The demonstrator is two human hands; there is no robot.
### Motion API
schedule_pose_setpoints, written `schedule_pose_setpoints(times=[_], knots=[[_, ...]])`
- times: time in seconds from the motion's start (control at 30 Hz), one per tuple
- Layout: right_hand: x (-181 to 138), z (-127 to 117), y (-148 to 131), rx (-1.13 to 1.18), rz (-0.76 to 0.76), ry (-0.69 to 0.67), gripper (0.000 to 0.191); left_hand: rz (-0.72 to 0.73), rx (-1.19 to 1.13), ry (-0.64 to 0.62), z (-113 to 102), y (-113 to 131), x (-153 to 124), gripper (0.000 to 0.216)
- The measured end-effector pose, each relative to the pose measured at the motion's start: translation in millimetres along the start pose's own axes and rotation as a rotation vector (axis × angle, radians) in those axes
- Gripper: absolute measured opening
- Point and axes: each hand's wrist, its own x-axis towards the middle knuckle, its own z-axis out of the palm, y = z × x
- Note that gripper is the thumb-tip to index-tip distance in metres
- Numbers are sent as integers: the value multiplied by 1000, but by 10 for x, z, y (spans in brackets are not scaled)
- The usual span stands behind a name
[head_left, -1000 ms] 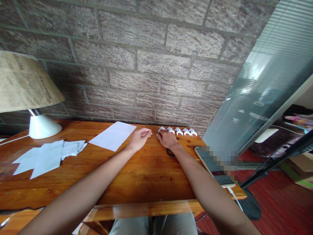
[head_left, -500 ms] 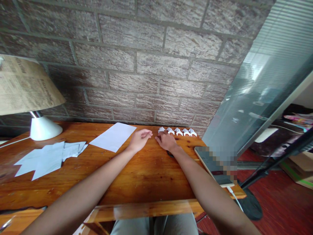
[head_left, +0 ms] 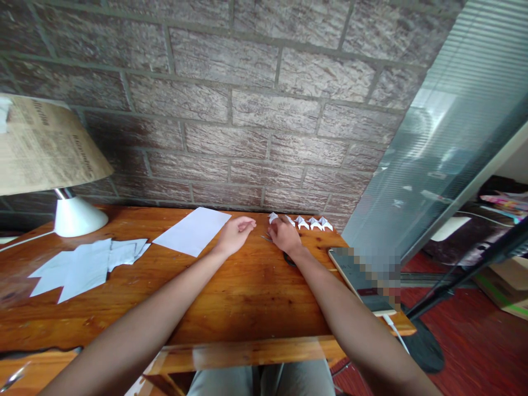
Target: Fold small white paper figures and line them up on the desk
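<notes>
While the right hand (head_left: 284, 236) rests its fingers together on the leftmost fold (head_left: 273, 218) of the row by the wall, placing seems the step; the left hand (head_left: 236, 234), loosely curled and empty, hovers above the table (head_left: 231, 297); next calls for a gentle release.

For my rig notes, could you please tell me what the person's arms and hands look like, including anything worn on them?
Both forearms are bare, with no sleeves in view. The left hand and right hand wear no gloves; I can make out no rings, watch or markings.
</notes>
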Motion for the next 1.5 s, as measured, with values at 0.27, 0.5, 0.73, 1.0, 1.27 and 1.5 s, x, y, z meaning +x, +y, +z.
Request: schedule_pose_setpoints(times=[0.27,0.5,0.73,1.0,1.27,1.5], knots=[[188,97,-54,-55,103,7,39,-193,992,-18,-549,-109,104,27],[273,115,-67,-18,158,-8,31,-335,1192,-122,-699,-125,146,39],[283,133,31,39,216,-1,33,-330,1250,-170,-646,22,121,41],[309,104,78,94,258,27,31,-353,1266,-185,-624,110,86,48],[392,119,143,142,277,25,34,-354,1339,-234,-605,135,89,51],[362,121,226,158,267,-14,35,-369,1371,-321,-610,197,82,49]])
